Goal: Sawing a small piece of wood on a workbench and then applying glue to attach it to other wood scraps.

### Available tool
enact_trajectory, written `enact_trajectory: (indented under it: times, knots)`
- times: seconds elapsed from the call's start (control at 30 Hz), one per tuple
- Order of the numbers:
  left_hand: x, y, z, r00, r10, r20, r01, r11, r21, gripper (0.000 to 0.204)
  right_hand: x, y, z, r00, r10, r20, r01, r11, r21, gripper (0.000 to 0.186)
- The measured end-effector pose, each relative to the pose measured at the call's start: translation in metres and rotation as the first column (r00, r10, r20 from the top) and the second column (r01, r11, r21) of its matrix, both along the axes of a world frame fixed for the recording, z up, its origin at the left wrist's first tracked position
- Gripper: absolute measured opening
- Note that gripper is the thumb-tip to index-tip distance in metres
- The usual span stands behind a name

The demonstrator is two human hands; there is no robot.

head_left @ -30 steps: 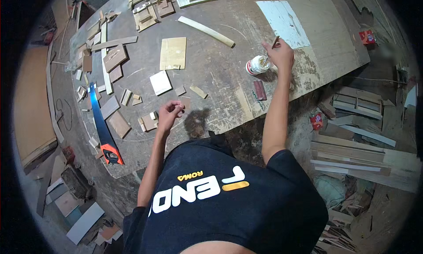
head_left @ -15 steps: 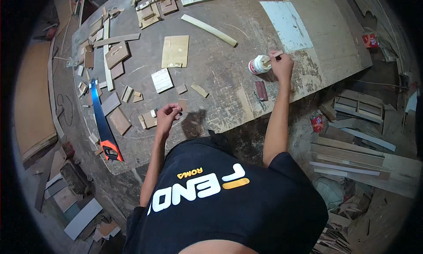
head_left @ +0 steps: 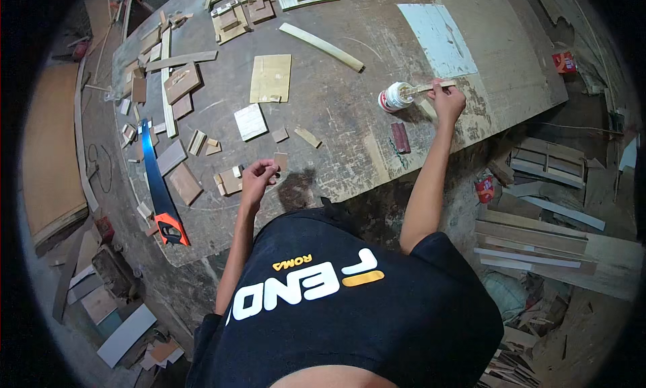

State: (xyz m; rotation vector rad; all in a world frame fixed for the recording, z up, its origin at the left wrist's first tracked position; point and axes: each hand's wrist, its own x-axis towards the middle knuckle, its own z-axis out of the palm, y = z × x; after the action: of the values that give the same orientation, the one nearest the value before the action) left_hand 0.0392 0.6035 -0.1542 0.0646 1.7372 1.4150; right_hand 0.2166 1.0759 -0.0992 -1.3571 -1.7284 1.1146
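My right hand (head_left: 449,107) grips a thin wooden stick (head_left: 426,88) whose far end reaches the mouth of a white jar (head_left: 390,100). Pale, glue-like stuff shows around the jar's opening. In my left hand (head_left: 257,182) a small, flat brown piece of wood (head_left: 281,161) is pinched by its lower edge, held above the table's near side. A dark red block (head_left: 400,137) lies below the jar. Close to my left hand rests a small wooden piece with a light block on it (head_left: 231,181).
A handsaw with an orange-and-black handle (head_left: 171,228) lies at the table's left edge. Wood offcuts (head_left: 180,160) crowd that side, with joined wooden pieces (head_left: 230,23) at the back. A white sheet (head_left: 439,39) lies behind the jar. Planks (head_left: 531,236) are stacked right of the table.
My right hand has moved a little to the right and away from the jar, so more of the stick shows. My left hand stays nearly in place with the small wood piece.
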Motion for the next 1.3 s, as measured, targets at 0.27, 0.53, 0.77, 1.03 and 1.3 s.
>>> enact_trajectory:
  times: [0.27,0.53,0.77,1.03,1.3]
  knots:
    - [0.003,-0.006,0.002,1.0,0.011,0.01,-0.011,1.0,0.011,0.018,0.018,0.017,-0.007,0.969,-0.119,-0.218,0.095,0.989,-0.115,0.017]
    - [0.009,-0.016,0.006,1.0,0.017,0.007,-0.018,1.0,0.006,0.016,0.016,0.001,0.008,0.95,-0.202,-0.237,0.17,0.974,-0.149,0.021]
    - [0.014,-0.026,0.008,0.999,0.033,-0.003,-0.033,0.999,0.041,0.017,0.022,-0.003,0.014,0.926,-0.266,-0.269,0.225,0.959,-0.174,0.016]
    - [0.016,-0.035,0.014,0.999,0.031,-0.013,-0.031,0.998,0.047,0.019,0.036,-0.006,0.021,0.871,-0.322,-0.371,0.285,0.946,-0.153,0.014]
    - [0.014,-0.043,0.026,0.997,0.074,0.004,-0.074,0.993,0.09,0.019,0.082,-0.016,0.045,0.782,-0.304,-0.545,0.284,0.951,-0.123,0.015]
